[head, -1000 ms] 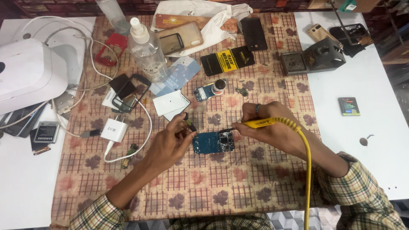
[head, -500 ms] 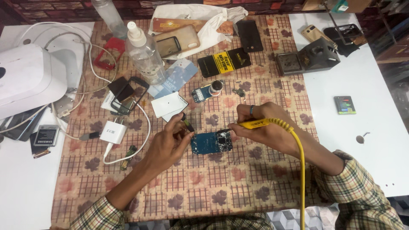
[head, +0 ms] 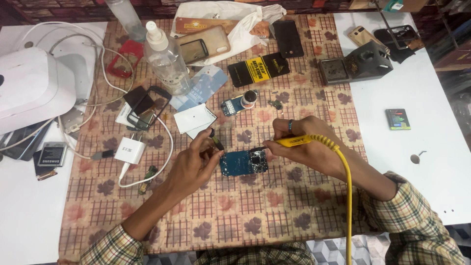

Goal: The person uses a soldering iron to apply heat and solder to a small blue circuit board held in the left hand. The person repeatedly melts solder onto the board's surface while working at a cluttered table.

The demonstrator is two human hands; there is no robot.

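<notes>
Pinching tweezers [head: 216, 141] at circuit board [head: 244, 162] left edge, left hand [head: 194, 164]; right hand [head: 306, 147] grip around yellow soldering iron [head: 294, 141].

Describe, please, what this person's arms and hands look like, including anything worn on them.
Both forearms are bare, with plaid sleeves in yellow-green, dark and reddish checks pushed up to about the elbows. The left hand is bare, with no ring visible. The right hand wears a dark blue-green ring on one finger. No gloves or watch show.

- The tablecloth [head: 206, 216] looks like soft matt cloth.
- The spray bottle [head: 167, 61] is clear shiny plastic.
- The yellow tool [head: 294, 141] has a smooth plastic handle.
- The sleeve [head: 412, 221] is checked cloth.
</notes>
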